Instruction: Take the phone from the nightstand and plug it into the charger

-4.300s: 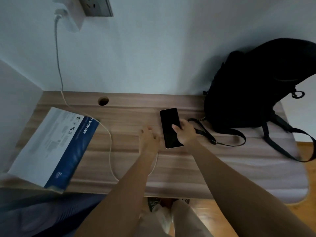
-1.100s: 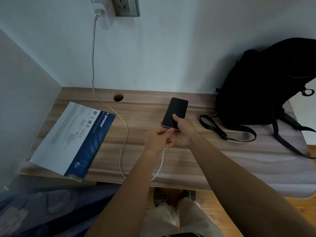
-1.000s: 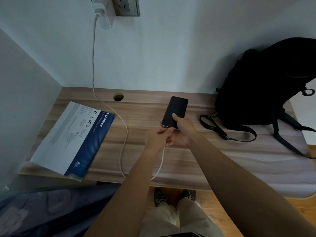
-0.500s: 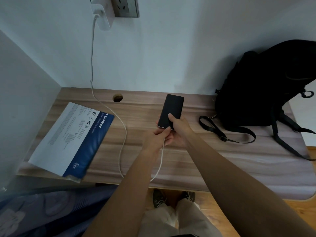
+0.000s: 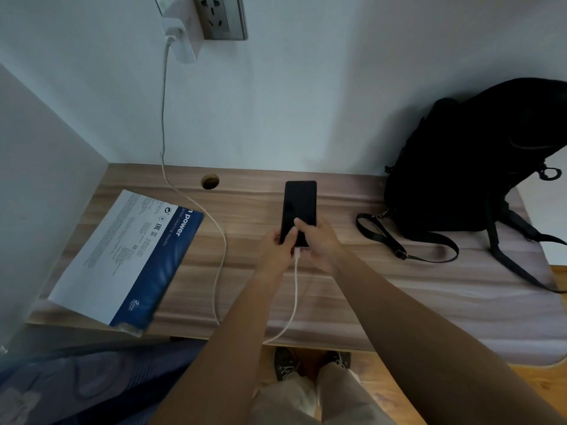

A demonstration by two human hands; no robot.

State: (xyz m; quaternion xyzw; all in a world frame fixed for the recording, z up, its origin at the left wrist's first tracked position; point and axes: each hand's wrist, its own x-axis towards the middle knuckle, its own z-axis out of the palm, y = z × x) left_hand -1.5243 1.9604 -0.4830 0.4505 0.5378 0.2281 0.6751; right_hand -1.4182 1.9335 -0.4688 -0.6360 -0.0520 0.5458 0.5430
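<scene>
Two bare hands hold a black phone (image 5: 300, 207) above a wooden nightstand (image 5: 352, 286), with a white charging cable (image 5: 295, 289) at its lower edge.

The right hand (image 5: 319, 243) grips the phone's lower right side, thumb lying across the dark screen. The left hand (image 5: 274, 245) closes around the lower left corner, its thumb also on the glass. The cable's white plug sits against the phone's bottom edge between the two hands; it appears to be seated in the port, though the fingers hide the joint. The cable loops down past the front edge of the nightstand, back across the wood and up the wall to a white charger (image 5: 181, 41) in a wall socket (image 5: 219, 16). A blue and white leaflet (image 5: 129, 259) lies at the left; a black backpack (image 5: 478, 161) leans against the wall at the right.
</scene>
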